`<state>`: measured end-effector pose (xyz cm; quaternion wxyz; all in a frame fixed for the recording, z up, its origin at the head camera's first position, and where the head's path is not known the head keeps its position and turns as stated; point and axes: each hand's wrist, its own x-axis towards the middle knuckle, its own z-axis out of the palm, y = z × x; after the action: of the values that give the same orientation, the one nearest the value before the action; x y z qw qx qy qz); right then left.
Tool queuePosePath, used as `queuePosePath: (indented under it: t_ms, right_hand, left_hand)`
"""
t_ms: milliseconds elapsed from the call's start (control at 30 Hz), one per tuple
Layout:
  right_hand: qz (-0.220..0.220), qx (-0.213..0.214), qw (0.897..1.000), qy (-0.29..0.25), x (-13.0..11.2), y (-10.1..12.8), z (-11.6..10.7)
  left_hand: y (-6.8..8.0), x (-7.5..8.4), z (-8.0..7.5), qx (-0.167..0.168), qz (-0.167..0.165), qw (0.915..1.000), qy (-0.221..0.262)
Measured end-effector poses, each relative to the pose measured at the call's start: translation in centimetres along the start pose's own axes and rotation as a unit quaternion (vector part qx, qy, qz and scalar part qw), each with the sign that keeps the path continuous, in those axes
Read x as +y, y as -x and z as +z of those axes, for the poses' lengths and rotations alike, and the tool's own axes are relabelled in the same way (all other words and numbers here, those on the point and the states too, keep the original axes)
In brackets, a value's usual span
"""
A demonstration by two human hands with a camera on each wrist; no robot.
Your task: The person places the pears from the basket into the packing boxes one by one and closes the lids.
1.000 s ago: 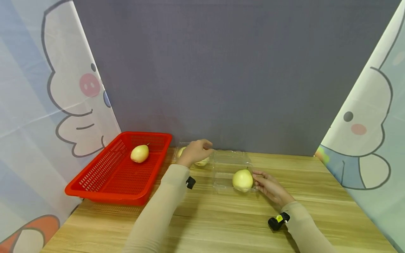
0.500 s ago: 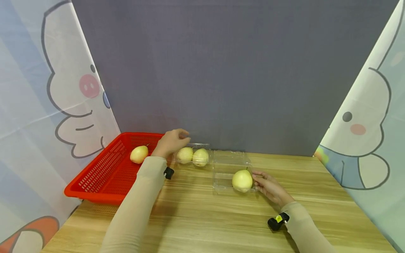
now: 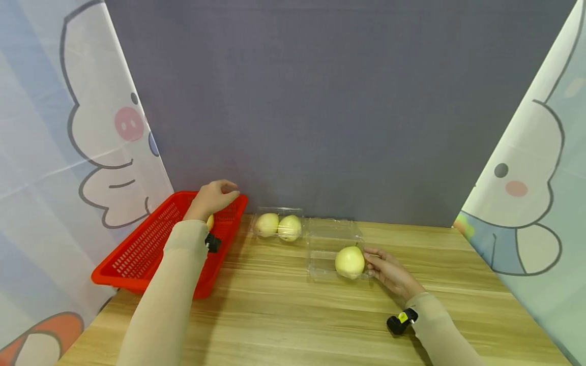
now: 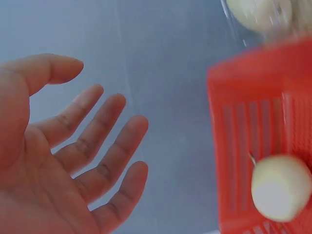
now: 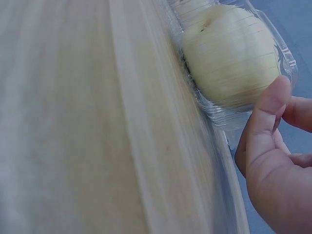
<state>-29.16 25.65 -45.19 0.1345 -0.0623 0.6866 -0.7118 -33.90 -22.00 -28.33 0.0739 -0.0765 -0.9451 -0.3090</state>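
Step in hand, as I judge it: fetching the loose pear point(image 4: 281, 188), inside the red basket point(image 3: 137, 254). My left grip point(image 3: 211, 197), digits apart and unladen, appears over the basket's far end; its height is unclear. Right of the basket, my right grip point(image 3: 391, 272) pinches the clear container point(image 3: 322, 262) holding the packed pear point(image 3: 350, 262). Next move should require lowering the left grip onto the loose pear.

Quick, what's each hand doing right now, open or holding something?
Left hand: open, holding nothing, near the red basket.
Right hand: pinching the edge of the clear plastic clamshell beside the pear.
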Motion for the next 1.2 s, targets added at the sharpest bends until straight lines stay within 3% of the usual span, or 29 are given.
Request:
queuePosePath:
  t_ms: [200, 433, 700, 1033, 1200]
  right_hand:
    - [0.001, 0.001, 1.000, 0.001, -0.1, 0.0, -0.1]
    - [-0.001, 0.001, 1.000, 0.003, -0.1, -0.1, -0.2]
    - [0.004, 0.004, 1.000, 0.001, 0.0, -0.1, 0.0]
    - [0.003, 0.006, 1.000, -0.003, -0.1, -0.1, 0.1]
    - [0.004, 0.008, 1.000, -0.005, 0.0, -0.1, 0.0]
  left_hand:
    - [0.0, -3.0, -1.6, 0.001, -0.007, 1.0000, -0.001]
    - [0.4, -4.9, -2.2, -0.007, -0.028, 0.9996, -0.009]
    - [0.2, -6.7, -1.6, -0.026, -0.045, 0.9980, -0.035]
    - [-0.6, -10.8, -0.4, -0.024, -0.065, 0.9960, -0.055]
    - [-0.6, -11.5, 0.1, -0.044, -0.068, 0.9942, -0.070]
